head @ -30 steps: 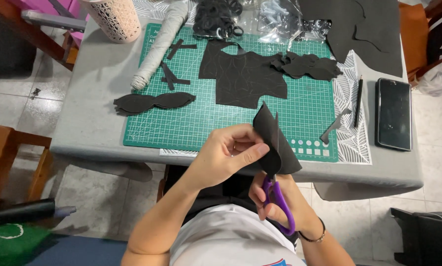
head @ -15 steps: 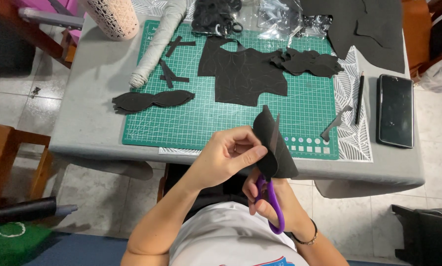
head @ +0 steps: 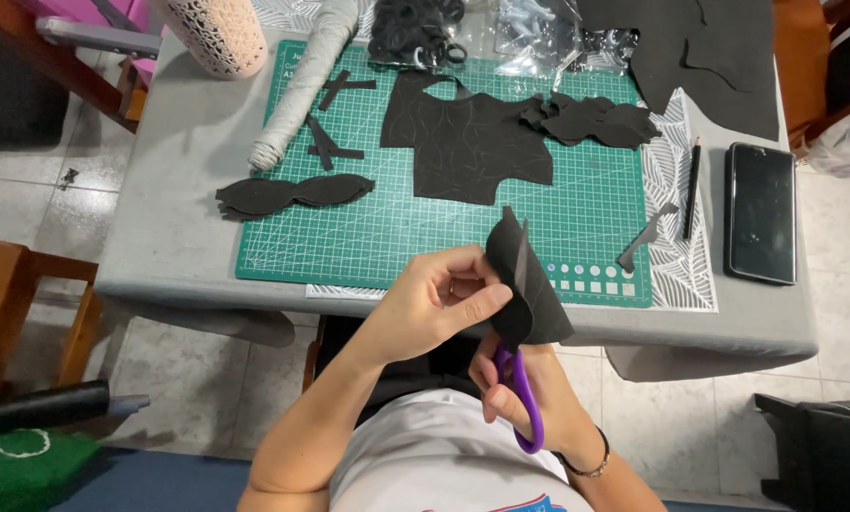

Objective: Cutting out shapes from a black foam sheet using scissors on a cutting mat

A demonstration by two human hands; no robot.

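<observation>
Low in the middle of the frame, the left hand [head: 434,308] pinches a black foam piece [head: 524,284] between thumb and fingers, its grip closed on the piece's left edge and holding it up in front of the near edge of the grey bench [head: 169,190]. Just below it, the right hand [head: 529,398] has its fingers through the purple handles of the scissors [head: 520,379], its grip closed around them; the blades run up into the foam piece, one thin blade edge showing along the piece's middle, and how far they are open cannot be told. On the bench lies a green mat [head: 397,237]. On it, at upper centre, lies a large black cut sheet [head: 468,142], with a heap of small black cutouts [head: 591,118] touching its right side. At the mat's left edge lie a black double-leaf shape [head: 292,194] and a roll of pale cord [head: 302,85]. At the right of the frame a pencil [head: 692,185] lies just beside a dark phone [head: 760,213].
</observation>
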